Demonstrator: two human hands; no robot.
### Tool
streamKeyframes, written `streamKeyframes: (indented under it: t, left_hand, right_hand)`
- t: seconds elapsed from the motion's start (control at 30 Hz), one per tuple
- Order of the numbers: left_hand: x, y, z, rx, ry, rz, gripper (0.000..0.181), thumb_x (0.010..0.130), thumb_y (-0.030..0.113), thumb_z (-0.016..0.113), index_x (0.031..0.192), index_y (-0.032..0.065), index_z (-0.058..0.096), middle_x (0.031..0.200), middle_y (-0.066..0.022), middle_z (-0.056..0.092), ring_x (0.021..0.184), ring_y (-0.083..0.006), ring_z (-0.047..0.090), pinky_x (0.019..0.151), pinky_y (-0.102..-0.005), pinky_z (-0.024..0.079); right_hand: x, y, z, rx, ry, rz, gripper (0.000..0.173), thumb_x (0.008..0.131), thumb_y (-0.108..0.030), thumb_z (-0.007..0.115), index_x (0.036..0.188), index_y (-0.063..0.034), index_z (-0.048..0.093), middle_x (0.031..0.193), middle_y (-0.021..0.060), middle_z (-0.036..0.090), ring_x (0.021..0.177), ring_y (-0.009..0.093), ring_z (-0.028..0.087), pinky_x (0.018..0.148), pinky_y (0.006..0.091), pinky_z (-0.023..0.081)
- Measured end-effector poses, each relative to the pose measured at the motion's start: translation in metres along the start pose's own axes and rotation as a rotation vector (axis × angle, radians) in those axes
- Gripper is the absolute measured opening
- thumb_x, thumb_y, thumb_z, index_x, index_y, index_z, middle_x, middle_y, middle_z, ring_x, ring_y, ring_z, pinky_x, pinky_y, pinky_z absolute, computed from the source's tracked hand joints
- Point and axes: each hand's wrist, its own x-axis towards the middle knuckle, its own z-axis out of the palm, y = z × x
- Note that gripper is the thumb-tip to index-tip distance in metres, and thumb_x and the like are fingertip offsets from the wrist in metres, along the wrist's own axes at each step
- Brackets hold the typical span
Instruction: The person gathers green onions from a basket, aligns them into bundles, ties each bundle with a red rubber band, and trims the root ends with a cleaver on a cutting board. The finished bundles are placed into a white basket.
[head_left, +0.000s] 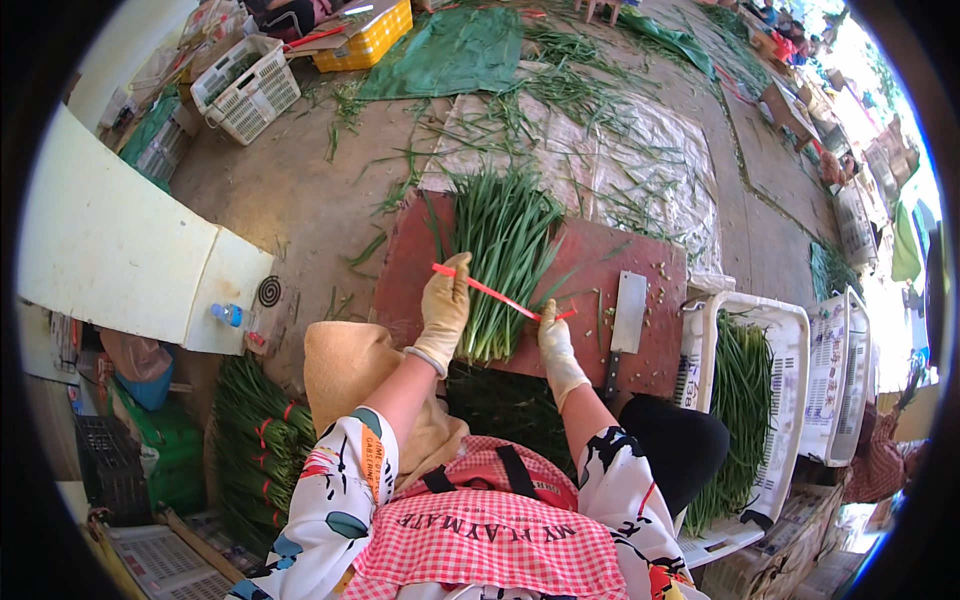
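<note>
A red tie strip (495, 292) is stretched between my two gloved hands, across the top of a bundle of garlic chives (504, 240). My left hand (444, 304) grips one end at the bundle's left side. At the right side, my right hand (556, 349) pinches the strip near its other end. The bundle lies on a dark red board (577, 255), its pale cut stems towards me and its green leaves pointing away. To the right on the board rests a cleaver (628, 315) with a black handle, among small cut stem bits.
At the right stands a white plastic crate (796, 375) holding loose chives (739, 420). Several red-tied bundles (262, 442) lie at the lower left. A plastic bottle (229, 315) and a coil (269, 291) are by the white cabinet (127, 232). Leaf scraps litter the pale sheet (652, 157) ahead.
</note>
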Motion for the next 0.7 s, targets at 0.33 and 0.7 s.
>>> streamKeyframes:
  t: [0.33,0.7]
  left_hand:
    - [-0.029,-0.063,-0.006,0.364,-0.016,-0.561,0.043,0.101,0.038,0.043,0.11,0.0027,0.067,0.102,-0.0259,0.067,0.1,-0.043,0.062,0.085,-0.0474,0.049]
    - [-0.09,-0.01,0.005,-0.6,-0.123,-1.384,0.051,0.101,0.041,0.044,0.123,-0.0019,0.058,0.11,-0.0182,0.066,0.095,-0.0285,0.064,0.086,-0.0401,0.051]
  right_hand:
    - [-0.037,-0.075,0.011,-0.268,-0.003,0.111,0.067,0.1,-0.056,0.033,0.113,0.003,0.062,0.101,0.028,0.067,0.1,0.045,0.063,0.084,0.047,0.05]
    - [-0.061,-0.051,-0.021,-0.214,-0.037,0.234,0.066,0.1,-0.055,0.036,0.115,0.0027,0.064,0.104,0.0274,0.068,0.104,0.044,0.063,0.088,0.048,0.05]
